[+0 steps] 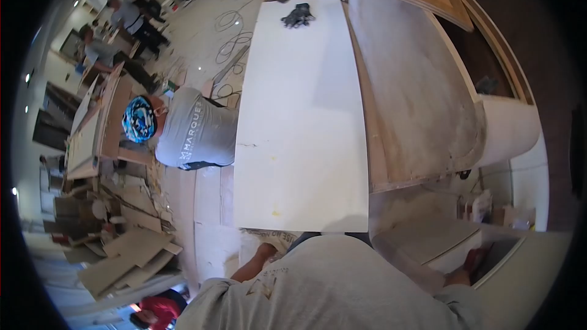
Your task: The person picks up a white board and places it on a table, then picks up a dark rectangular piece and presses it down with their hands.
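A long white panel lies before me, with a dark glove near its far end. Small yellow marks and a short crack-like line show on its surface. My left hand is below the panel's near left corner, beside a printed sheet or bag; its fingers are too small and dim to make out. My right hand is low at the right, next to the edge of a pale board. Its grip is unclear in the shadow.
A large curved piece with an open wooden frame stands along the right. At the left, a co-worker in a patterned cap bends close to the panel. Cables, stacked board offcuts and several other people are farther left.
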The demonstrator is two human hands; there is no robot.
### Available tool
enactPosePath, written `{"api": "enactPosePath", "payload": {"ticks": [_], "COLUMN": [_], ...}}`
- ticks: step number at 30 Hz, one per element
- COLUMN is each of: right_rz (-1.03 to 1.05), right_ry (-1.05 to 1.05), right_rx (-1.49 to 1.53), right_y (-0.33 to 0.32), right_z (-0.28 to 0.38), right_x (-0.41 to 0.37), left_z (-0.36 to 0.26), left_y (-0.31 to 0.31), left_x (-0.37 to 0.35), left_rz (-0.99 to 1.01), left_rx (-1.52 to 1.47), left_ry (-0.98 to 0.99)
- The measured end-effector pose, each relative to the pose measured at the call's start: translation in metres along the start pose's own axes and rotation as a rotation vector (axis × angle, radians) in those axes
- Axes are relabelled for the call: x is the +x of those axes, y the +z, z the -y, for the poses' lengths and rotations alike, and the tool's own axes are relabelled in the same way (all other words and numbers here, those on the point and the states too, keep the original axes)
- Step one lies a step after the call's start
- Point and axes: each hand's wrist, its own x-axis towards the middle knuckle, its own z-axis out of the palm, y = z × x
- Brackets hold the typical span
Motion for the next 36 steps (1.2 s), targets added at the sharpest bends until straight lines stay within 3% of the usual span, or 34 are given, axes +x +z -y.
{"api": "enactPosePath", "payload": {"ticks": [1,4,7,10,11,12,14,15,16,17,18,20,22,25,29,34,36], "right_rz": [0.012,0.067,0.159,0.281,0.303,0.312,0.217,0.157,0.167,0.380,0.452,1.420,1.389,1.321,1.220,0.816,0.791], "right_ry": [-0.018,-0.088,-0.184,-0.396,-0.470,-0.508,-0.533,-0.532,-0.715,-0.734,-0.887,-0.505,-0.493,-0.551,-0.674,-0.891,-0.893], "right_rx": [-0.025,-0.141,-0.335,-0.701,-0.733,-0.657,0.054,0.405,0.834,0.668,0.610,0.962,0.668,0.592,0.712,0.731,0.658], "right_y": [-0.006,-0.009,-0.013,-0.036,-0.040,-0.041,-0.008,0.022,0.069,0.056,0.008,-0.019,-0.039,-0.077,-0.034,-0.042,-0.043], "right_z": [0.006,0.012,0.013,0.040,0.051,0.062,0.072,0.081,0.087,0.110,0.131,0.162,0.196,0.214,0.213,0.213,0.212], "right_x": [-0.011,-0.035,-0.062,-0.120,-0.146,-0.172,-0.207,-0.228,-0.244,-0.276,-0.326,-0.373,-0.421,-0.455,-0.433,-0.408,-0.399], "left_z": [0.003,0.001,0.022,0.024,0.034,0.045,0.059,0.055,0.041,0.061,0.077,0.056,0.063,0.030,0.012,-0.030,-0.043], "left_y": [0.003,-0.010,0.006,0.003,0.005,0.004,-0.004,-0.029,-0.069,-0.080,-0.098,-0.168,-0.199,-0.249,-0.249,-0.234,-0.227], "left_x": [0.010,0.018,0.013,-0.006,-0.012,-0.015,-0.018,-0.019,-0.027,-0.024,-0.024,-0.041,-0.031,-0.042,-0.005,0.002,0.003], "left_rz": [0.064,0.251,0.129,0.162,0.067,-0.115,-0.451,-0.457,-0.597,-0.618,-0.484,-0.590,-0.527,-0.578,-0.751,-0.768,-0.800], "left_rx": [0.038,0.454,0.383,0.317,0.157,-0.242,-1.041,-1.565,-2.086,-2.115,-2.170,-2.088,-2.003,-1.477,-1.432,-1.448,-1.428], "left_ry": [-0.034,0.176,0.178,0.092,0.032,-0.033,-0.155,-0.326,-0.530,-0.191,0.060,-0.054,0.073,0.157,-0.055,-0.072,-0.089]}}
